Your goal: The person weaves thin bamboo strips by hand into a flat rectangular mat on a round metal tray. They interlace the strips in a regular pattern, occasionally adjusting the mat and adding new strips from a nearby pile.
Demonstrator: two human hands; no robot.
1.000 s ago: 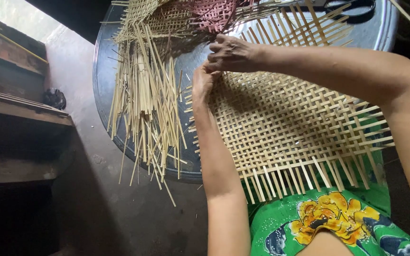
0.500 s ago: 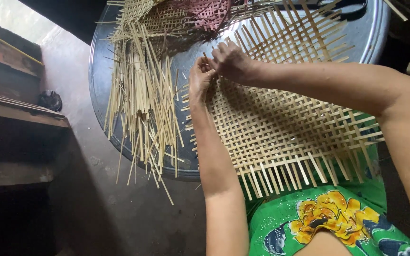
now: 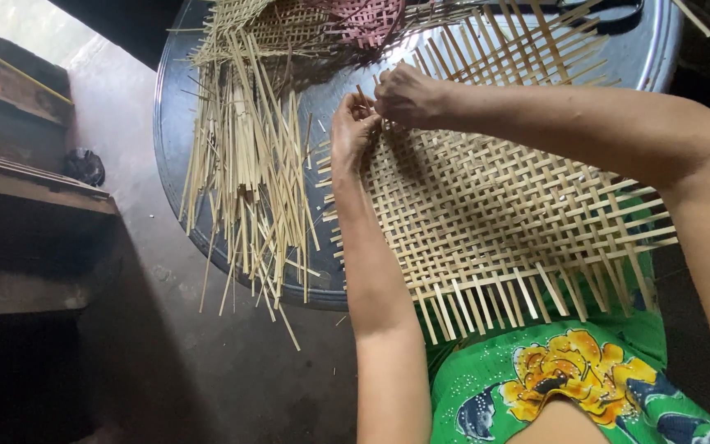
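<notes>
No packages (nor labels, signs, screens).

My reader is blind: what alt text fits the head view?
Two bare hands, left hand and right hand, pinch strips at the far edge of a half-woven bamboo mat. It lies on a round metal tray beside a loose strip pile; green floral cloth shows below.

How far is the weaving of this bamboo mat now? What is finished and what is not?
Done: the middle of the woven mat is a close lattice. In hand: the left hand and right hand meet at its far left corner, pinching a strip there. Left: strip ends stick out unwoven along every edge, the far part near the tray rim is open, and a pile of loose strips lies beside it.
</notes>
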